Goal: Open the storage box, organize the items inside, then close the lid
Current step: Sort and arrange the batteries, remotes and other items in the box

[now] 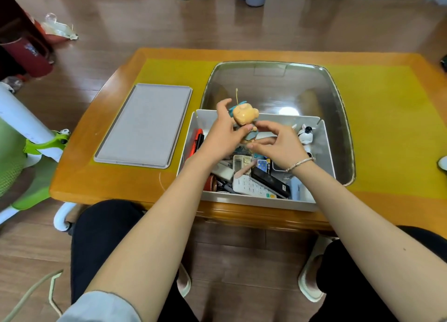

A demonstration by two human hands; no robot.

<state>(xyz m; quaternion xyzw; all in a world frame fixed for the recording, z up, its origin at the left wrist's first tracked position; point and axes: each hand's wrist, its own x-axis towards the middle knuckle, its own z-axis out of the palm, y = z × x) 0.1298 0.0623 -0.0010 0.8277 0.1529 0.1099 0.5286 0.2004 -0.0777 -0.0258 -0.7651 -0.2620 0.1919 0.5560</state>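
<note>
Just orange-headed toy (244,118), teal body.

A white storage box (256,202) sits at the near edge of a wooden bench (79,176), lid off. Its near half, toward 6 o'clock, is packed with remote controls (254,188) and small clutter, leaving no gap to reach between them. Both hands hover above the box's middle around a small orange figurine (244,116), blocking entry from above there. At 3 o'clock inside the box, a white toy (306,134) stands against the wall. At 12 o'clock a clear bin (338,99) lies just behind the box. At 9 o'clock the grey lid (145,125) lies flat on the bench, with an open strip between it and the box. The yellow mat (382,128) at 3 o'clock is open.
</note>
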